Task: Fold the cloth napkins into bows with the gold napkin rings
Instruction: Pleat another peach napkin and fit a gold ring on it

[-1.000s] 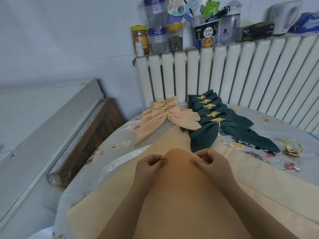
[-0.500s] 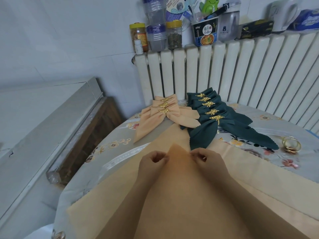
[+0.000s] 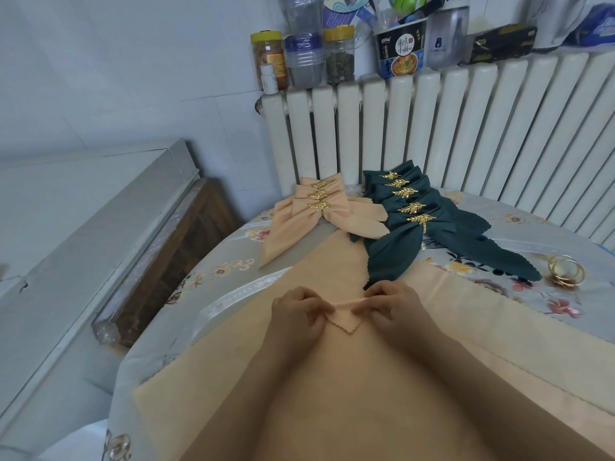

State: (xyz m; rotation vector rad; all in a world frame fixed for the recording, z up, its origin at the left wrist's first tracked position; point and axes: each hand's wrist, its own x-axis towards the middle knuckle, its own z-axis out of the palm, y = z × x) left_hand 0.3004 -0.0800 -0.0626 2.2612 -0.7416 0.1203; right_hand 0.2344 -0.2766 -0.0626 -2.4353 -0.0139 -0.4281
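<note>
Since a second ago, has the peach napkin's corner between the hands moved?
Yes. The napkin corner has been folded back toward the person, away from the green bows, pinched by left hand and right hand.

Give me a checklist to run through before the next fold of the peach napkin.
1. Left hand pinches the peach napkin: ok.
2. Right hand pinches the same fold: ok.
3. Scalloped corner turned toward the person: ok.
4. Loose gold rings on the table, to the right: ok.
5. Finished green bows clear of the flat napkin: not ok, one tail overlaps its far edge.
6. Fold centred: cannot tell.
</note>
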